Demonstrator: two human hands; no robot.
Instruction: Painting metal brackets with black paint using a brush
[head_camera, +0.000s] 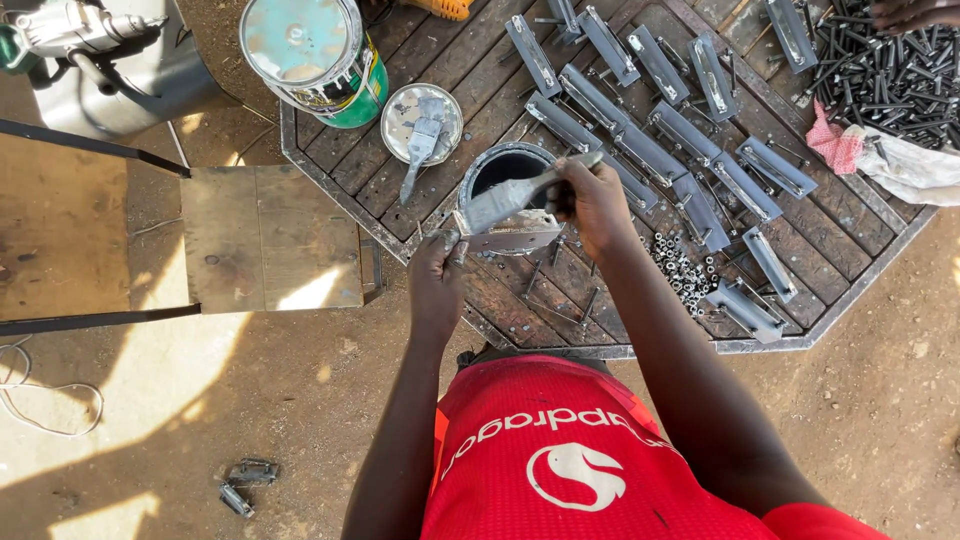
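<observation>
At the worktop's near edge the left hand pinches a grey metal bracket beside the open paint tin while the right hand grips a paintbrush over it; wet paint could likely smear the pinching fingers.

desk: weathered wood slats, rough, steel-framed; brackets grey-painted metal, dull sheen; brush bristles paint-caked grey; paint can glossy metal; bolts dark matt steel; rag red cloth
</observation>
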